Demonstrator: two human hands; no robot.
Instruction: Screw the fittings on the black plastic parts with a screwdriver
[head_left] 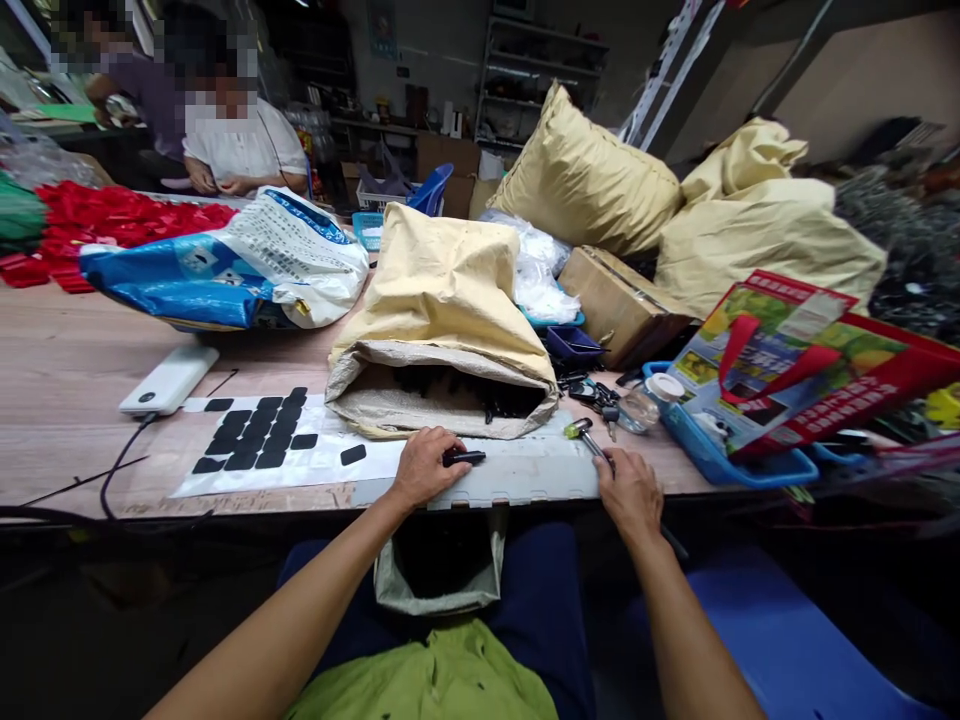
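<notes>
My left hand (pixel 429 468) is closed around a small black part (pixel 466 457) at the table's front edge. To its right, my right hand (pixel 631 492) grips a small hammer (pixel 589 438), whose yellow-green face points up and left. A grey board (pixel 517 470) lies under and between both hands. Just behind them, an open cream sack (pixel 442 300) lies with its mouth toward me and black parts inside. Left of my left hand, rows of black pads (pixel 255 432) rest on a white sheet (pixel 315 465).
A white power bank (pixel 169 380) with a cable and a blue-white bag (pixel 247 265) are at left. Keys (pixel 600 397), a jar (pixel 641 405) and a blue tray (pixel 697 450) stand at right. An open sack (pixel 442 570) hangs below the edge. Two people sit behind at left.
</notes>
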